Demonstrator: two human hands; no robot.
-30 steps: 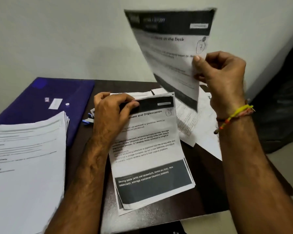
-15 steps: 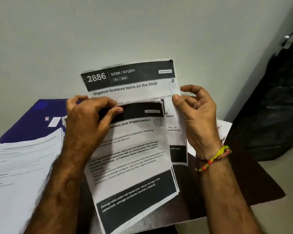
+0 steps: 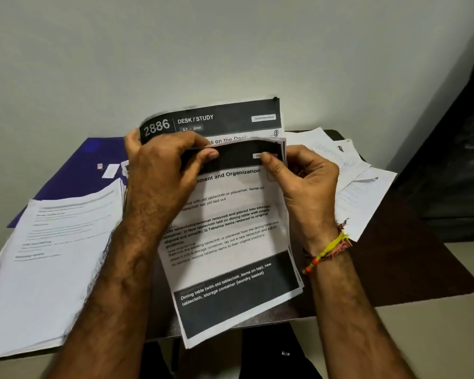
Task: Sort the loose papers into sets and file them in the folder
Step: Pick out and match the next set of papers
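Observation:
I hold a small set of printed sheets (image 3: 230, 236) upright above the dark table (image 3: 394, 269). My left hand (image 3: 162, 170) grips the set's top left corner, thumb on the front sheet. My right hand (image 3: 301, 181) pinches the top right corner. Behind the front sheet, a page headed "2886 DESK / STUDY" (image 3: 216, 119) sticks up above the others. A blue folder (image 3: 74, 170) lies flat at the back left of the table. A thick stack of papers (image 3: 52, 255) rests on the folder's near part and on the table's left.
Loose white sheets (image 3: 348, 170) lie scattered at the table's back right. A pale wall stands right behind the table. A dark bag or chair (image 3: 454, 160) fills the right edge. The table's front edge runs under the held set.
My right hand brought the "2886" page down from the air and slid it behind the set in my left hand. The set was lifted off the table and both hands now hold it.

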